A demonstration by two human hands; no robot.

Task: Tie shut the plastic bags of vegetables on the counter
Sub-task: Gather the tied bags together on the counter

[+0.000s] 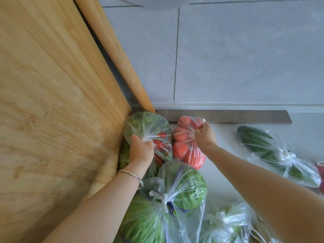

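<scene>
Currently left hand clamps the gathered neck of the clear plastic bag of greens; right hand pinches the adjacent clear bag of red tomatoes, probably its neck. Twist tight before knotting.

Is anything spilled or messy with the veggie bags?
Nothing has spilled. The left hand grips the neck of a bag of greens, the right hand grips the bag of tomatoes. A knotted bag of greens and a knotted bag of cucumbers lie nearby, all intact.
</scene>
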